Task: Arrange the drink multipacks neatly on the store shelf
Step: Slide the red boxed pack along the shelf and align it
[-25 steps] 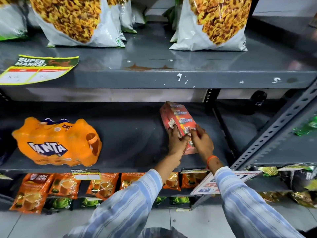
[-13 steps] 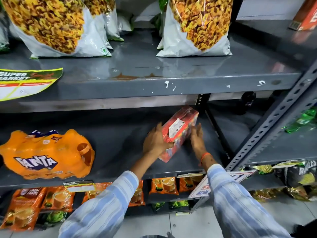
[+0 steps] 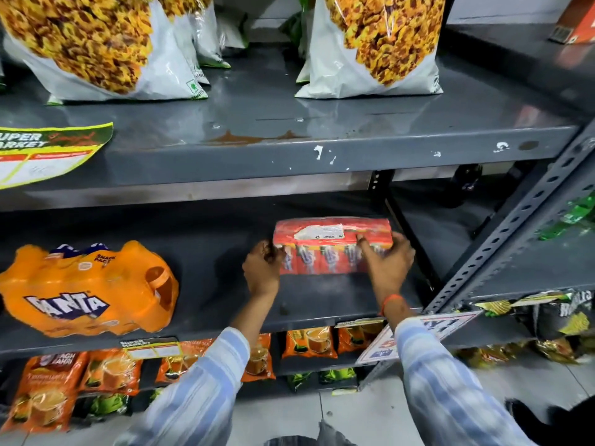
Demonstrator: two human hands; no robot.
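Note:
A red shrink-wrapped multipack of small drink cartons (image 3: 331,244) stands on the grey middle shelf (image 3: 206,252), its long side facing me and a white label on top. My left hand (image 3: 262,268) grips its left end. My right hand (image 3: 386,262) holds its right end, fingers over the top front edge. An orange Fanta multipack (image 3: 87,289) lies at the shelf's left, apart from the red pack.
Large snack bags (image 3: 373,43) stand on the upper shelf (image 3: 289,146). Orange tea packets (image 3: 309,342) hang below the middle shelf. A slotted grey upright (image 3: 515,226) runs diagonally at the right, with another shelf unit behind it. A price tag (image 3: 418,336) hangs under my right wrist.
The red pack has been turned from lying tilted, end toward me, to standing square with its long side to the front. Both hands moved to its ends.

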